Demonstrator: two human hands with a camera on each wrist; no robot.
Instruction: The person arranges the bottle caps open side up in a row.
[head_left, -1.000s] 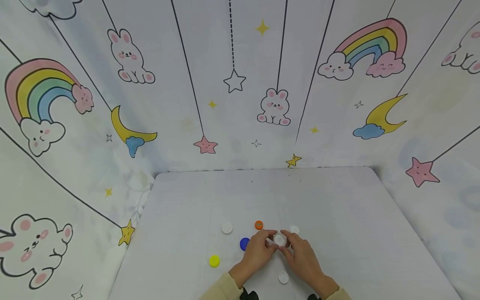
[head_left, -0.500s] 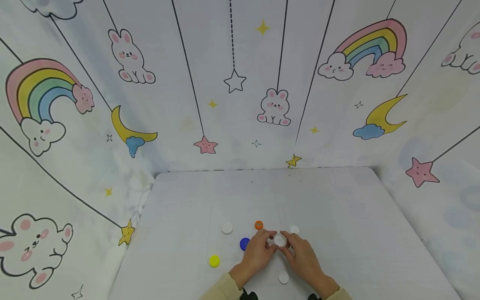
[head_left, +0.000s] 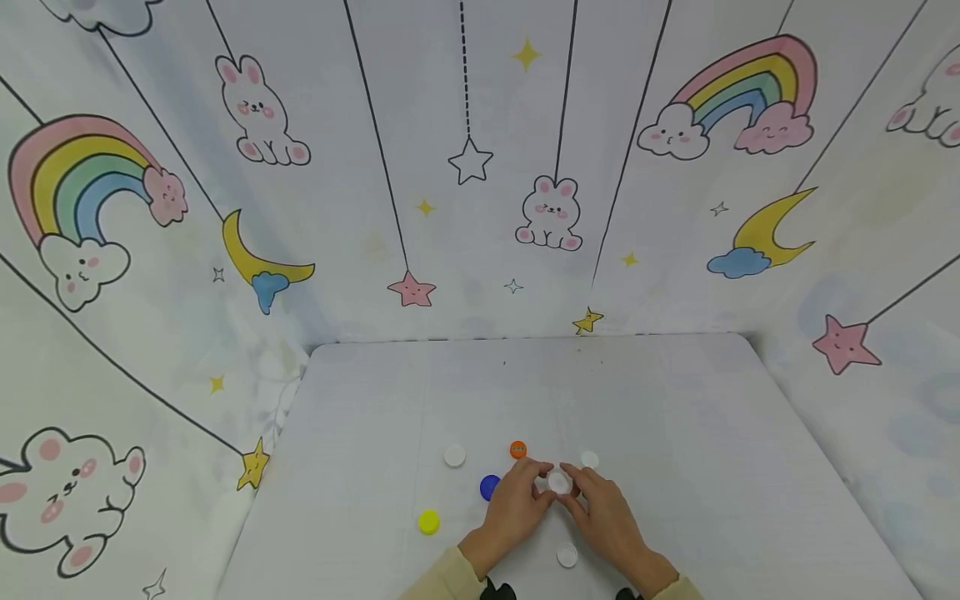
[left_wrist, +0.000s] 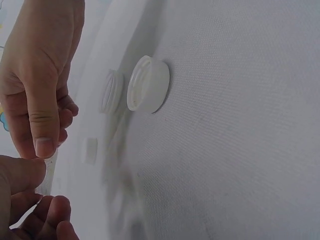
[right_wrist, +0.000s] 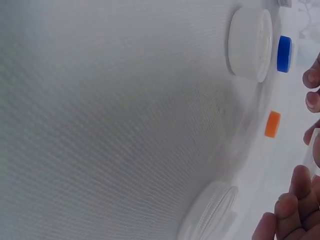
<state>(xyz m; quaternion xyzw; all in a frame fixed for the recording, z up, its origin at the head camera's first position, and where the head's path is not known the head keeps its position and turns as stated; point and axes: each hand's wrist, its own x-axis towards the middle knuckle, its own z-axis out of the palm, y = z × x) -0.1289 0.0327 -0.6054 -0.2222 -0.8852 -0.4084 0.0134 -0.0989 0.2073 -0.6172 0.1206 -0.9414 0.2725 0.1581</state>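
A white bottle cap (head_left: 558,482) with a ribbed side is held between both hands, its hollow side up toward the head camera. My left hand (head_left: 520,498) pinches its left side with thumb and fingers. From the right, my right hand (head_left: 609,512) grips the opposite side the same way. In the left wrist view, the ribbed edge of the cap (left_wrist: 47,177) shows between the fingertips of the two hands, above the table. Only a sliver of the cap (right_wrist: 311,152) appears in the right wrist view; fingers cover the rest.
Around the hands on the white table (head_left: 360,417) lie a blue cap (head_left: 489,487), an orange cap (head_left: 518,450) and a yellow cap (head_left: 428,522). More white caps sit at the back left (head_left: 454,456), behind the right hand (head_left: 590,459) and between the forearms (head_left: 567,556).
The held cap has shifted very slightly toward the person between the fingers. Both hands keep nearly the same place and the loose caps have not moved.
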